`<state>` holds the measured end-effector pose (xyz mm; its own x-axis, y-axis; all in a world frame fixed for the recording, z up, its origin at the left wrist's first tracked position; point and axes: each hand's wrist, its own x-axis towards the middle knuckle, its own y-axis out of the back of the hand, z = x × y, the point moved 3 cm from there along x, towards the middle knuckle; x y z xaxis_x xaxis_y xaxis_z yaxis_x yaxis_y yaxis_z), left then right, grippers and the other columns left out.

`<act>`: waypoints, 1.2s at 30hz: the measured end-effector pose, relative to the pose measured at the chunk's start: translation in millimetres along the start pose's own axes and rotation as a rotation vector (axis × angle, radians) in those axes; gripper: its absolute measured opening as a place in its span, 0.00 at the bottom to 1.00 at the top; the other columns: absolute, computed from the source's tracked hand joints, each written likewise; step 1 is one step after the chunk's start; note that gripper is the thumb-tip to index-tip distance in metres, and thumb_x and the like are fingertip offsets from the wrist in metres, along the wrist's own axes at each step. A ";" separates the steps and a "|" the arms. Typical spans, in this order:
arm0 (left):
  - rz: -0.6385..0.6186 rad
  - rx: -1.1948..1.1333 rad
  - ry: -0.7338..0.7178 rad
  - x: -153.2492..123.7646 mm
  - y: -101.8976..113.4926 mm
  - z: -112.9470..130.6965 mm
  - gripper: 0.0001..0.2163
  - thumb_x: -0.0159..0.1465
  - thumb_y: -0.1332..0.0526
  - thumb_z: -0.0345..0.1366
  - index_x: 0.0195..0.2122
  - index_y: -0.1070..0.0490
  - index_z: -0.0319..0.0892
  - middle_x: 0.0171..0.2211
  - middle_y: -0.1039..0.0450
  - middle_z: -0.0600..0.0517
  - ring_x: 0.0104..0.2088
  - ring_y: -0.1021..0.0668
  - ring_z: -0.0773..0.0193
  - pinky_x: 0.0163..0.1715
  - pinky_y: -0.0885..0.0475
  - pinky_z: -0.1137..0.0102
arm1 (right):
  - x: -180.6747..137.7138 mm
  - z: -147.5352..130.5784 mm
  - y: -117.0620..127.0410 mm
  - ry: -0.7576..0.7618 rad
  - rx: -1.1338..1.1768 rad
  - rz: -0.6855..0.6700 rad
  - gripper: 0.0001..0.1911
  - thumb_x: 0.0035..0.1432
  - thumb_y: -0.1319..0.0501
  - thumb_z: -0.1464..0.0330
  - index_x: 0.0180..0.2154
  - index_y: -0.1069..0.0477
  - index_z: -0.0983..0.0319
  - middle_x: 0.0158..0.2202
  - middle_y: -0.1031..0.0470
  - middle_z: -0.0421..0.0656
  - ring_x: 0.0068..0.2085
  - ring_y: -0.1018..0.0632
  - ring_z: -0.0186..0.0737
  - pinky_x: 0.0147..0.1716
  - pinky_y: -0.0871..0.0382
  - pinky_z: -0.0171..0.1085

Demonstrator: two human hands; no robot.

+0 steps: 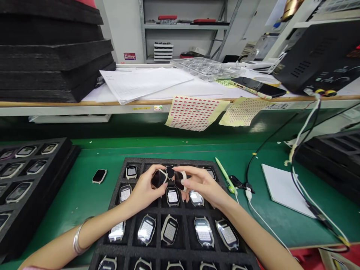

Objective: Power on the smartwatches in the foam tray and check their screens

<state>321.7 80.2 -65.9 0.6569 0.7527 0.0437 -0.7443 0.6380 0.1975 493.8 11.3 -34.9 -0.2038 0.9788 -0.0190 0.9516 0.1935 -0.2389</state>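
Note:
Above the black foam tray (176,250), my left hand (144,185) pinches a smartwatch (159,179) with a dark screen and a pale case. My right hand (201,182) grips another dark-screened smartwatch (179,180), tilted so its pale side shows. The two watches are close together but apart. Between and behind them, a third dark watch (170,171) sits at the tray's far side. Several strapless watches with lit white screens lie in the compartments, among them one watch (172,196) just below my hands. My forearms and hands hide parts of the tray.
A lone dark watch (99,176) lies on the green mat (84,210). Another foam tray with watches (36,176) stands at left. To the right are a green pen (224,173), cables (249,193) and a white pad (287,191). A shelf (146,102) with hanging sticker sheets (197,112) crosses behind.

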 end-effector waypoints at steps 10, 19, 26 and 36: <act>0.027 -0.009 -0.026 -4.4 -3.6 2.3 0.20 0.58 0.41 0.30 0.52 0.37 0.45 0.37 0.32 0.52 0.27 0.27 0.66 0.19 0.28 0.75 | -0.7 1.4 -2.3 0.001 0.012 0.008 0.24 0.60 0.38 0.68 0.57 0.36 0.62 0.35 0.26 0.44 0.24 0.22 0.36 0.25 0.25 0.34; 0.080 0.070 -0.116 -2.2 -1.7 6.3 0.19 0.57 0.39 0.28 0.50 0.35 0.45 0.42 0.28 0.51 0.41 0.25 0.61 0.39 0.27 0.71 | 0.3 -0.9 -3.9 0.003 0.004 0.006 0.21 0.61 0.38 0.68 0.55 0.34 0.62 0.36 0.27 0.45 0.24 0.23 0.34 0.23 0.26 0.33; 0.064 0.090 -0.113 -5.1 -2.2 7.3 0.19 0.57 0.41 0.27 0.51 0.35 0.45 0.39 0.28 0.52 0.36 0.25 0.63 0.31 0.26 0.73 | -0.5 -0.2 -1.8 -0.006 -0.020 0.040 0.19 0.57 0.35 0.68 0.50 0.29 0.64 0.35 0.26 0.45 0.23 0.23 0.34 0.22 0.26 0.32; 0.080 0.025 -0.108 -7.6 -2.5 10.5 0.21 0.58 0.40 0.30 0.53 0.35 0.45 0.44 0.28 0.48 0.35 0.23 0.61 0.25 0.24 0.74 | -1.6 -2.9 -2.3 0.024 -0.019 0.051 0.21 0.57 0.35 0.67 0.52 0.31 0.65 0.31 0.26 0.43 0.23 0.24 0.34 0.23 0.27 0.32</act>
<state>319.9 71.2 -56.4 0.6056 0.7784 0.1654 -0.7925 0.5712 0.2136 492.6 9.6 -31.5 -0.1492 0.9888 -0.0072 0.9649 0.1439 -0.2196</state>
